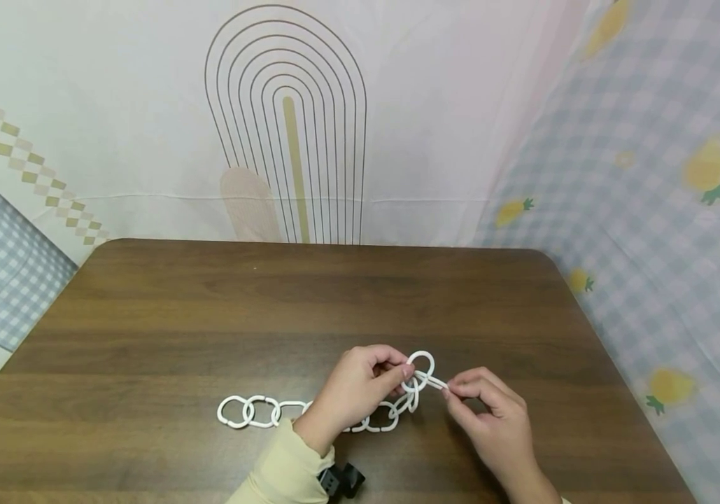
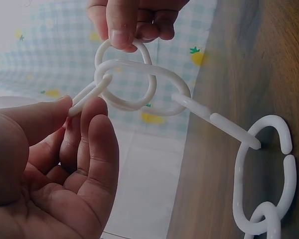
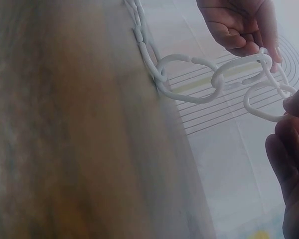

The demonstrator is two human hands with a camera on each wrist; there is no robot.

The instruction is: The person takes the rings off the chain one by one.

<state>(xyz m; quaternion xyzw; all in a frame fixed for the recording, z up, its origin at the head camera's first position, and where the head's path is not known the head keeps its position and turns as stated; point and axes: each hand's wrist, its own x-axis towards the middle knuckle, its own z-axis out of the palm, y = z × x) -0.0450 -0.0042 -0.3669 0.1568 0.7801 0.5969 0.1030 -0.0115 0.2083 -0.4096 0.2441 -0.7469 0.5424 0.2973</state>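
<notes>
A chain of white plastic links (image 1: pixel 264 413) lies across the wooden table, its right end raised between two hands. My left hand (image 1: pixel 356 385) pinches one link (image 2: pixel 84 97) between thumb and fingers. Opposite it, my right hand (image 1: pixel 492 413) pinches another link (image 2: pixel 97 57) by its edge. In the left wrist view these two held links meet at an oval link (image 2: pixel 177 82), and the rest of the chain hangs from there down to the table. A split shows in the side of a lower link (image 2: pixel 289 174). My left forearm hides part of the chain in the head view.
The brown wooden table (image 1: pixel 208 308) has rounded far corners. A patterned cloth (image 1: pixel 422 126) hangs behind it, and a checked cloth with pineapples (image 1: pixel 662 231) hangs along the right side. A black device (image 1: pixel 341 481) sits at my left wrist.
</notes>
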